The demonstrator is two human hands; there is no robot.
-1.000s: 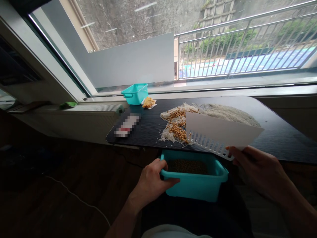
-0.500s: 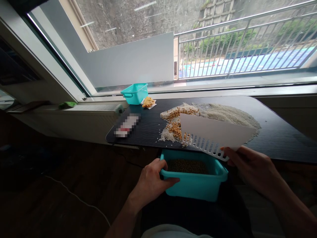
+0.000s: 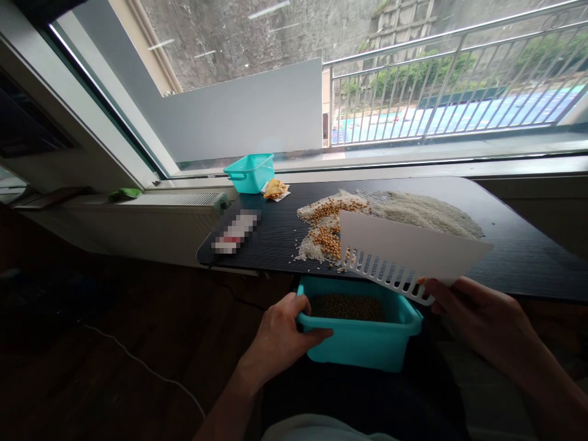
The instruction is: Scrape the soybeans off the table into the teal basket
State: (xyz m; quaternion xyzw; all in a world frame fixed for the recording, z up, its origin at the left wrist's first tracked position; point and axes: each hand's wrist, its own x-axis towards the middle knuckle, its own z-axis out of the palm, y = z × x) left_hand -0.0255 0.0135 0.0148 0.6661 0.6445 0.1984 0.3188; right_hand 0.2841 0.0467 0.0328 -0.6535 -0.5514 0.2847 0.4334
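Observation:
My left hand (image 3: 287,327) grips the left end of a turquoise plastic bin (image 3: 358,349), fingers over its rim and thumb along its front. Small round soybeans (image 3: 349,307) cover the bin's bottom, darkened by shadow. In my right hand (image 3: 478,312) is a white slotted scraper (image 3: 408,245), a flat sheet with a row of slots along its lower edge. It is tilted above the table's front edge and the back of the bin. Behind its left end lie golden soybeans (image 3: 325,237) mixed with white rice (image 3: 312,250). A wider mound of rice (image 3: 427,211) spreads behind the scraper, partly hidden by it.
On the dark table (image 3: 271,236), a second turquoise bin (image 3: 252,174) stands at the back left beside crumpled yellow food or cloth on white paper (image 3: 275,190). A blurred-out flat item (image 3: 236,231) lies at the left. The window (image 3: 257,116) borders the table's far side.
My right hand has shifted slightly right with the scraper, so its left end sits farther from the soybeans. The left hand and bin have stayed in place.

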